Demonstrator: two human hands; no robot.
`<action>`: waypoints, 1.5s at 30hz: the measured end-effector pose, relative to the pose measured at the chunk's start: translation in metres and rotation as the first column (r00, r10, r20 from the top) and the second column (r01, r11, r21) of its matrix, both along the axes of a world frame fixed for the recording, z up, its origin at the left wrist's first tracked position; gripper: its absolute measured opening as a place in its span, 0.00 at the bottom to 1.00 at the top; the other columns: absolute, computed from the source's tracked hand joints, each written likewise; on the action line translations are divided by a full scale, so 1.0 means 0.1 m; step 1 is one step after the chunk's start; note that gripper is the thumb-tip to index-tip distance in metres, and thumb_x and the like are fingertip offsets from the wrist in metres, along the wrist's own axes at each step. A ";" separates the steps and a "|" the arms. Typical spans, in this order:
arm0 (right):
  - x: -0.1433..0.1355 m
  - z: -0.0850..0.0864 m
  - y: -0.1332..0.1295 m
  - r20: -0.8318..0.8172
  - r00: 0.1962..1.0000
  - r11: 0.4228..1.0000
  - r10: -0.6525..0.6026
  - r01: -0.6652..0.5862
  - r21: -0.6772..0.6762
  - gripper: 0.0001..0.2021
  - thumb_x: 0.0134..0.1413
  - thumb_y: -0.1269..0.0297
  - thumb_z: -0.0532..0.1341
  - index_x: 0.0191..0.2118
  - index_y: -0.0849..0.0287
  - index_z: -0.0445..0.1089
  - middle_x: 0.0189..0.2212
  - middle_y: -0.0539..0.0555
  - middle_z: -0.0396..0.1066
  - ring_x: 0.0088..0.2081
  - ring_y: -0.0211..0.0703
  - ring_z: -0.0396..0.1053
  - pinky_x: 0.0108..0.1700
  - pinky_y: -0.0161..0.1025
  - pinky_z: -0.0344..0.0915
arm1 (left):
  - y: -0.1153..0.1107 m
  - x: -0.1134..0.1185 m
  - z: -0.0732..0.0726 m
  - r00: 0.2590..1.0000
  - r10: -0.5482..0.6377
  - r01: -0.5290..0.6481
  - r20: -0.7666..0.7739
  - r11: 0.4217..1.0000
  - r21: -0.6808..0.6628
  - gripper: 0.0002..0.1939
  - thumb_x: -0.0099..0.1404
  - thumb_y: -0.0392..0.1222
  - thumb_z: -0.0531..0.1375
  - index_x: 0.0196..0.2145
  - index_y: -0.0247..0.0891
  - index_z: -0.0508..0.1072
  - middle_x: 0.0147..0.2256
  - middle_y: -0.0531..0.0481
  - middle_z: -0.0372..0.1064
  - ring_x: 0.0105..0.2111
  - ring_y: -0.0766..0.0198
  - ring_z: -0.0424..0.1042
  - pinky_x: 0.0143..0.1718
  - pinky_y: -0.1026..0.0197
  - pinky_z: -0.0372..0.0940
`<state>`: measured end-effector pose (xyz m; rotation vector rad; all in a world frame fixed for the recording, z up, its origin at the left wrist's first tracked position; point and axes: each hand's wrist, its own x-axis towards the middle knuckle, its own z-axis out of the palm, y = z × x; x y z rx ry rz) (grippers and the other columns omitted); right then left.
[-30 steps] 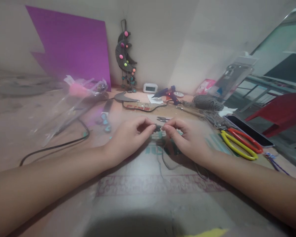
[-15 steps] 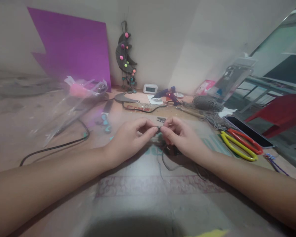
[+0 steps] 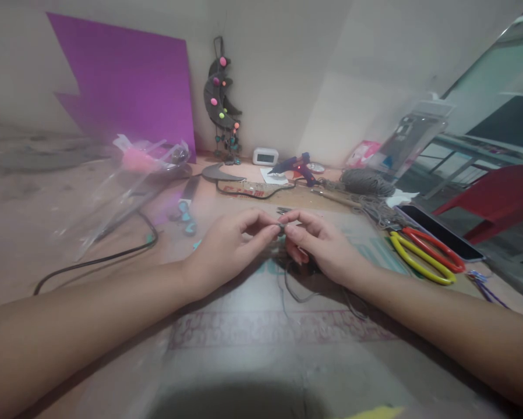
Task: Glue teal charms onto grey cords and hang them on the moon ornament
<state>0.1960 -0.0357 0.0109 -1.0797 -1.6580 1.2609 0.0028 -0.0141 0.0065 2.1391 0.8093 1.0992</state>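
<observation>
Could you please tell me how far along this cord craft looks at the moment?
One dark crescent hanging with coloured balls already hangs on the wall. Now the left hand and right hand pinch a small dark piece between their fingertips, grey cord trailing below it. A second crescent shape lies bare on the table, and the glue gun sits unused.

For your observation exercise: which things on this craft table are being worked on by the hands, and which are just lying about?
In hand:
left hand and right hand, pinching a small dark piece
grey cord trailing beneath them

Lying about:
yellow and red scissors
glue gun
ball of grey yarn
purple sheet
moon ornament
small clock
</observation>
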 end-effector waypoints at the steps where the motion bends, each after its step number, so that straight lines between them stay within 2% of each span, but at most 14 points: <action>1: 0.00 0.00 0.00 0.005 1.000 1.000 -0.009 0.009 0.005 0.15 0.58 0.50 0.59 0.42 0.57 0.63 0.16 0.41 0.61 0.18 0.32 0.57 0.20 0.30 0.54 | 0.00 0.00 0.00 1.000 0.000 0.000 0.000 1.000 -0.003 0.08 0.68 0.41 0.58 0.36 0.37 0.75 0.31 0.54 0.75 0.30 0.69 0.71 0.33 0.68 0.64; 8: -0.04 0.01 -0.02 0.045 0.996 0.997 -0.072 0.071 0.033 0.12 0.58 0.53 0.59 0.33 0.56 0.61 0.15 0.41 0.59 0.16 0.31 0.55 0.19 0.30 0.53 | 0.02 -0.02 -0.05 1.000 -0.019 0.019 0.006 1.000 -0.007 0.08 0.69 0.41 0.58 0.35 0.38 0.76 0.31 0.55 0.76 0.32 0.69 0.73 0.36 0.68 0.65; 15: -0.03 0.00 -0.04 0.025 0.996 0.990 -0.088 0.084 0.112 0.10 0.61 0.57 0.58 0.34 0.57 0.62 0.17 0.41 0.60 0.19 0.31 0.57 0.20 0.30 0.55 | 0.02 -0.01 -0.02 0.999 -0.015 0.019 0.039 0.995 -0.102 0.09 0.69 0.45 0.58 0.40 0.40 0.76 0.35 0.53 0.77 0.34 0.66 0.74 0.36 0.65 0.66; 19: -0.03 0.00 -0.05 0.082 0.992 0.981 -0.093 0.078 0.177 0.09 0.62 0.59 0.57 0.34 0.58 0.63 0.18 0.42 0.60 0.20 0.30 0.58 0.22 0.31 0.56 | 0.01 0.01 0.02 0.999 0.035 -0.031 0.021 0.988 -0.153 0.09 0.66 0.46 0.60 0.36 0.38 0.75 0.34 0.52 0.76 0.33 0.66 0.73 0.35 0.65 0.67; 25: -0.05 0.02 -0.05 0.197 0.971 0.960 -0.134 0.078 0.268 0.08 0.61 0.61 0.58 0.34 0.59 0.65 0.20 0.44 0.62 0.21 0.30 0.59 0.24 0.31 0.57 | 0.02 0.01 0.02 0.997 0.058 -0.063 -0.041 0.991 -0.120 0.09 0.66 0.43 0.58 0.31 0.37 0.73 0.30 0.53 0.73 0.32 0.65 0.71 0.33 0.65 0.65; 35: -0.03 0.01 -0.03 0.126 0.986 0.977 -0.105 0.079 0.197 0.09 0.61 0.58 0.58 0.34 0.58 0.65 0.20 0.44 0.61 0.21 0.32 0.59 0.24 0.32 0.56 | 0.06 0.00 -0.04 0.999 -0.034 0.037 0.019 0.980 -0.194 0.14 0.70 0.48 0.54 0.33 0.37 0.72 0.30 0.51 0.72 0.32 0.64 0.71 0.34 0.62 0.66; 38: -0.02 0.01 -0.01 0.068 0.993 0.982 -0.098 0.085 0.171 0.09 0.60 0.57 0.59 0.34 0.58 0.64 0.19 0.43 0.61 0.20 0.31 0.58 0.23 0.32 0.56 | 0.08 0.00 -0.07 0.995 -0.045 0.064 0.086 0.969 -0.240 0.17 0.71 0.50 0.51 0.37 0.37 0.74 0.32 0.49 0.73 0.34 0.64 0.72 0.35 0.62 0.68; 40: -0.03 0.01 -0.01 0.053 0.992 0.981 -0.113 0.103 0.161 0.09 0.60 0.57 0.59 0.34 0.57 0.64 0.19 0.43 0.60 0.20 0.32 0.58 0.23 0.33 0.56 | 0.09 0.01 -0.08 0.993 -0.053 0.077 0.102 0.965 -0.249 0.15 0.70 0.50 0.54 0.41 0.37 0.74 0.35 0.49 0.74 0.35 0.63 0.73 0.37 0.62 0.68; 43: -0.05 0.00 -0.01 0.068 0.989 0.978 -0.129 0.116 0.171 0.10 0.59 0.56 0.60 0.34 0.58 0.65 0.19 0.43 0.61 0.20 0.32 0.58 0.24 0.33 0.57 | 0.07 0.02 -0.05 0.998 -0.032 0.043 0.049 0.972 -0.230 0.12 0.66 0.48 0.60 0.39 0.37 0.74 0.36 0.49 0.75 0.36 0.62 0.74 0.38 0.60 0.69; 45: -0.04 0.00 -0.01 0.099 0.988 0.978 -0.120 0.101 0.180 0.10 0.60 0.56 0.59 0.36 0.58 0.66 0.20 0.44 0.63 0.21 0.33 0.60 0.25 0.33 0.58 | 0.06 0.02 -0.03 1.000 0.015 -0.013 0.010 0.976 -0.217 0.09 0.65 0.46 0.60 0.36 0.37 0.73 0.34 0.49 0.75 0.34 0.63 0.73 0.37 0.60 0.69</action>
